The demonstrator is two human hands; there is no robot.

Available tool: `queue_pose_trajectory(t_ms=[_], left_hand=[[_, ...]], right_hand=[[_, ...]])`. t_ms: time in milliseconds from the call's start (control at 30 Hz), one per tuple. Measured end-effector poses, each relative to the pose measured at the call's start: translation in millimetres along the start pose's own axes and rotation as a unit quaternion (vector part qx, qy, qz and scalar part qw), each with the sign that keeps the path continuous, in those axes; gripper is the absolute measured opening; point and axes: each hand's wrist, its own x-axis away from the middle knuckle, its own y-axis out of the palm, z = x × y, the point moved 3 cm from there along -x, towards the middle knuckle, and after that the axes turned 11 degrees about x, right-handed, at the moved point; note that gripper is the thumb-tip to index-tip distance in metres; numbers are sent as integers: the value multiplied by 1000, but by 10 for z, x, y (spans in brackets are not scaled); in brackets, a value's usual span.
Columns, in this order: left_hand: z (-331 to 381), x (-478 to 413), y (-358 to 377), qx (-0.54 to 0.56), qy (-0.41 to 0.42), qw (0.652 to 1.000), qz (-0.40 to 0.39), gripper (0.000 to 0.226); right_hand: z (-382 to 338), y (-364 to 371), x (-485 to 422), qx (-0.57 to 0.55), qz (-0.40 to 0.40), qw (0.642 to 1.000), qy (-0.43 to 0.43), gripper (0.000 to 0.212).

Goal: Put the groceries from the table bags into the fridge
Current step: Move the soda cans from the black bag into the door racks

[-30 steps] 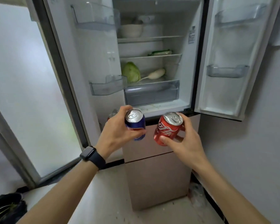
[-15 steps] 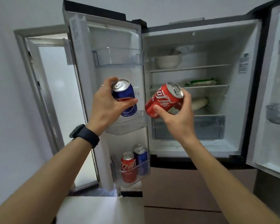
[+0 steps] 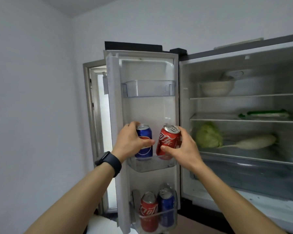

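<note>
Head view: the left hand (image 3: 130, 142) curls its fingers round an upright blue can (image 3: 145, 141) showing part of a Pepsi roundel, its base at the middle door shelf (image 3: 150, 167). Just right of it, the right hand (image 3: 184, 149) grips a tilted red can (image 3: 167, 141) with white Chinese Coca-Cola script, also at that shelf. Below the shelf, a bin holds a second red can (image 3: 148, 211) and a second blue can (image 3: 166, 206).

Evenly and softly lit, with daylight through doorway (image 3: 103, 135) at left and only faint shadows. Slightly soft overall; bowed by wide-angle lens toward edges.
</note>
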Motion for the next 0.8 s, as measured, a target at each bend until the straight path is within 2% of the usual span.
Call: queue_pose_trajectory(t_ms=[133, 267, 433, 600, 700, 800], left_hand=[[-32, 10, 57, -57, -13, 998, -9, 80], [-53, 39, 82, -55, -22, 998, -11, 82], [-78, 65, 108, -40, -41, 996, -74, 95], [-84, 35, 61, -41, -61, 990, -117, 98], [-103, 55, 86, -52, -48, 992, -106, 104], [-117, 113, 109, -47, -38, 995, -79, 107]], right_hand=[[-5, 67, -27, 22, -37, 999, 0, 90], [5, 43, -44, 25, -40, 999, -1, 91], [98, 49, -5, -23, -58, 998, 9, 91], [30, 92, -11, -40, -66, 997, 14, 92], [-10, 140, -18, -39, -57, 997, 31, 91], [-10, 169, -12, -38, -37, 998, 35, 78]])
